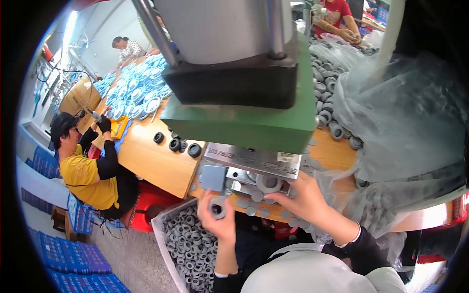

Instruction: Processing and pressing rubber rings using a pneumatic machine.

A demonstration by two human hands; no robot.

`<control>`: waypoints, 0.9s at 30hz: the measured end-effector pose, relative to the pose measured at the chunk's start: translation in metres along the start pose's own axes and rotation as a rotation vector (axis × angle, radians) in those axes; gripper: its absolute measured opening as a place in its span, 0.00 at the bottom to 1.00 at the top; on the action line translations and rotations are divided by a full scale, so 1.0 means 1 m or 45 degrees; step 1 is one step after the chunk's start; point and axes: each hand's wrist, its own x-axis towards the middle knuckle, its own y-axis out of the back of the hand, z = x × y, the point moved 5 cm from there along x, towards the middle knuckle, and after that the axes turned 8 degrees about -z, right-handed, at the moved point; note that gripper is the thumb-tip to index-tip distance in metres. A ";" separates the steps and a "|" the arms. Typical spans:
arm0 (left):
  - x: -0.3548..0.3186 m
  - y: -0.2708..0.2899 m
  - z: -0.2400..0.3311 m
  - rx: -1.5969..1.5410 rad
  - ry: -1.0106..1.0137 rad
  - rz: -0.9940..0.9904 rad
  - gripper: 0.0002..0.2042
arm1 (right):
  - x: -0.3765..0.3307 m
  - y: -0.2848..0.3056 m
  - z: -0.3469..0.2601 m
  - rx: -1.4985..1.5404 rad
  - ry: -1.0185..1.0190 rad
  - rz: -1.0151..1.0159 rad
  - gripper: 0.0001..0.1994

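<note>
Grey ring at the die: one thick grey ring, apparently rubber (260,184), sits at the front of a lower steel block (248,177), below the edge of a flat upper steel plate (234,155), near the front edge of the wooden worktop (337,152).
Right hand: the right hand (309,198) reaches in from the right; its thumb lies at the ring's lower side and its fingers bend round toward the steel. They are part-curled; whether they grip the ring or only steady it, I cannot tell.
Left hand: the left hand (218,225) has its fingers closed around a second grey ring (223,210), hole facing up, just off the worktop's front edge and beside the bin.
Work at the die: the step in hand seems to be placing or seating a ring, perhaps to have its centre punched out.
Call on the hands: the next move probably wants the ring squared on its seat and the right fingers drawn clear of the plate.
Press: a green rectangular block (234,124) hangs over the die.
Die's surroundings: a blue-grey square block (213,178) stands at its left; flat grey discs (256,196) lie along the front edge.
Bin: a white plastic bin (168,213) full of grey rings stands below the worktop's front-left corner.
Right rear: a pile of grey rings (322,93) lies beside clear plastic sheeting (405,112).
</note>
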 end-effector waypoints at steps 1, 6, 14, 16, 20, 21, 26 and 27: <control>-0.011 0.019 -0.028 0.187 0.120 0.011 0.32 | 0.007 -0.010 0.005 0.040 -0.072 -0.006 0.23; -0.062 0.094 -0.130 0.729 0.556 0.165 0.38 | 0.036 -0.019 -0.012 0.188 -0.147 0.159 0.13; 0.053 -0.052 -0.075 0.393 -0.117 -0.455 0.21 | 0.036 -0.016 -0.002 0.273 -0.162 0.161 0.12; 0.054 -0.071 -0.069 0.793 -0.009 -0.672 0.22 | 0.037 -0.013 -0.004 0.278 -0.168 0.172 0.12; 0.056 -0.082 -0.075 0.752 -0.035 -0.706 0.23 | 0.027 -0.010 0.000 0.196 -0.296 0.008 0.18; 0.058 -0.081 -0.076 0.709 -0.019 -0.734 0.22 | 0.018 -0.004 -0.001 0.322 -0.240 0.121 0.19; 0.059 -0.061 -0.084 0.678 0.051 -0.771 0.16 | 0.016 0.042 0.081 -0.065 -0.510 0.158 0.15; 0.059 -0.067 -0.081 0.669 0.020 -0.777 0.16 | 0.025 0.047 0.116 -0.350 -0.339 0.302 0.15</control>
